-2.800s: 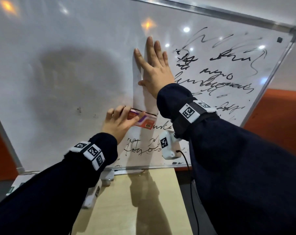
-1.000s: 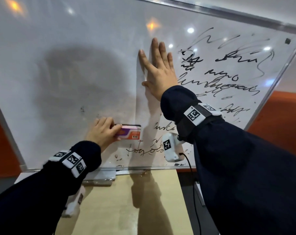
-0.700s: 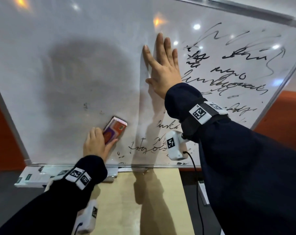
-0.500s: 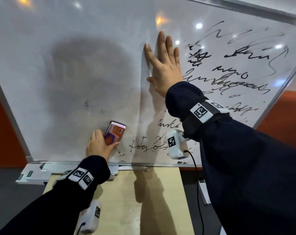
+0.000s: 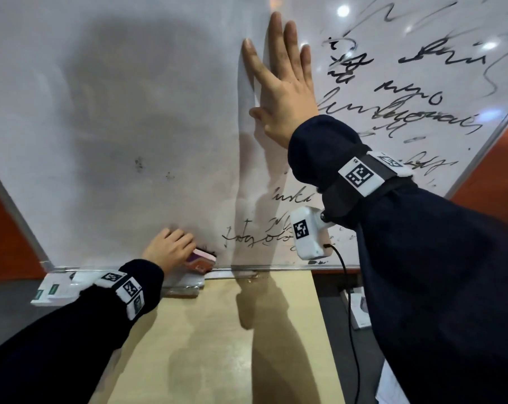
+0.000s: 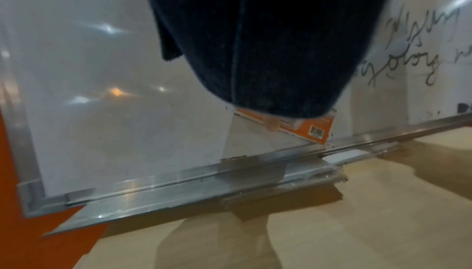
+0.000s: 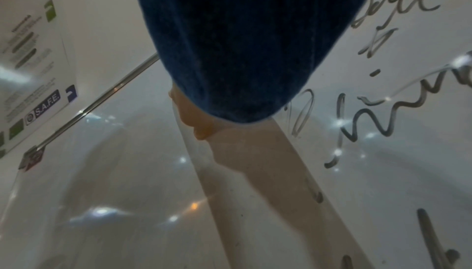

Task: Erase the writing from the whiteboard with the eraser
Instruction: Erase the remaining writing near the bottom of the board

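The whiteboard [image 5: 107, 91] leans in front of me, its left half wiped to a grey smear. Black handwriting [image 5: 404, 112] covers the right half and a few lines [image 5: 258, 239] run along the bottom middle. My left hand [image 5: 171, 250] grips the orange and pink eraser [image 5: 201, 260] and holds it against the board just above the bottom frame, left of that lower writing. In the left wrist view the sleeve hides most of the hand; the eraser [image 6: 304, 127] shows below the cuff. My right hand [image 5: 281, 80] lies flat on the board, fingers straight and spread, at its upper middle.
An aluminium marker tray [image 6: 178, 194] runs under the board's bottom edge. A light wooden table [image 5: 217, 345] stands below it. Printed sheets [image 5: 54, 290] lie at the lower left, orange wall [image 5: 5, 237] shows behind the board.
My left hand has carried the eraser down and to the right, from mid-height on the board to its bottom edge. The small marks that were beside the lower writing are gone. My right hand has stayed flat.
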Demonstrator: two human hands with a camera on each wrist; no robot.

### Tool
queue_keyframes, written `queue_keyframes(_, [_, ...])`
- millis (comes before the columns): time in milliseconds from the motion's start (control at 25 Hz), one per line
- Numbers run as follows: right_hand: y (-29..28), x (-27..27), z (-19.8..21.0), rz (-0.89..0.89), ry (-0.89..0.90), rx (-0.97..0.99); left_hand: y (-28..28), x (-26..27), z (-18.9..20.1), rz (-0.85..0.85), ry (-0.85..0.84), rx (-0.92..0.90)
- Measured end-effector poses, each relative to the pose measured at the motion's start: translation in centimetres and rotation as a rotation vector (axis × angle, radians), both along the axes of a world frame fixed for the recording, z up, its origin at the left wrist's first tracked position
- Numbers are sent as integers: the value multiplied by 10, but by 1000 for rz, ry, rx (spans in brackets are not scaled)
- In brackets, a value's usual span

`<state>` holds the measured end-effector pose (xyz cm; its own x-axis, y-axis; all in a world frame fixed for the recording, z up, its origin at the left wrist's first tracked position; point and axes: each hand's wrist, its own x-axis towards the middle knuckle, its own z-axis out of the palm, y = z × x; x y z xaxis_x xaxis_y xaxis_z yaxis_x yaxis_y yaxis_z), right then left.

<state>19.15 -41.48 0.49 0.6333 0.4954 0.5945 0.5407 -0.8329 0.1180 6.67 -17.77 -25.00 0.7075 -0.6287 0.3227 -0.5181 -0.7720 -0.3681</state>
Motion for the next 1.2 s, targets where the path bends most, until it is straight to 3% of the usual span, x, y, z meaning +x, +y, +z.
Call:
queue_keyframes(240, [12,-7,-7,-39,-84,44,7,0,-19,-69,-47,-39])
queue_keyframes(400, [41,-24,-64,92,-239,19,10,3,-18,-38,-21,-20])
queue_keyframes(640, [77,-87,-194,332,45,-96,10,2,-9,118,-7,-137])
queue_keyframes(800, [87,-107,-237,221,243,-129,12,-10,-7,163,82,-259])
queue_keyframes(1040, [90,-104,-260,153,122,-141,18,-15,-4,208,136,-351])
queue_keyframes(1200, [67,-99,-273,152,39,-116,34,-11,14,359,8,-207])
